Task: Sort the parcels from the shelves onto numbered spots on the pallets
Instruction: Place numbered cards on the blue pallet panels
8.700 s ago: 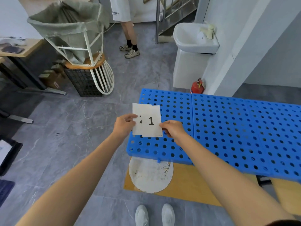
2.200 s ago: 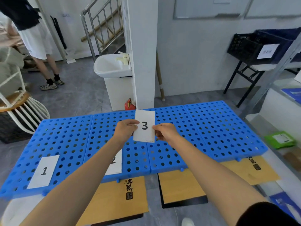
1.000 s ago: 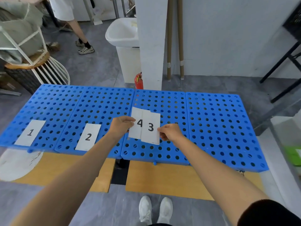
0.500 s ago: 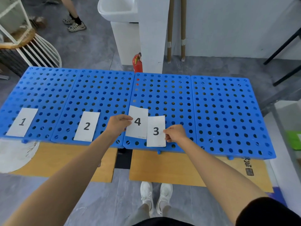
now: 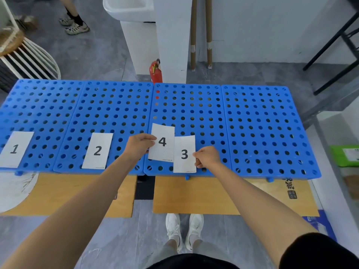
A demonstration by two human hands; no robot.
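Note:
A row of blue perforated pallets (image 5: 194,105) stretches across the floor in front of me. White cards marked 1 (image 5: 15,149) and 2 (image 5: 98,150) lie flat near the front edge of the two left pallets. My left hand (image 5: 138,146) pinches the card marked 4 (image 5: 162,141) by its left edge. My right hand (image 5: 206,157) pinches the card marked 3 (image 5: 184,154) by its right edge, low over the front edge of the third pallet. The 3 card overlaps the right side of the 4 card.
A white pillar and sink pedestal (image 5: 147,35) with a red fire extinguisher (image 5: 155,71) stand behind the pallets. Another person's feet (image 5: 74,26) are at far left. A white wire rack (image 5: 29,59) is left, a green parcel (image 5: 345,155) on a shelf right. Wooden boards (image 5: 194,193) lie under the pallets.
My right hand drew the 3 card off the 4 card, to the right and down toward the pallet's front edge. The view has tipped further down over the pallets.

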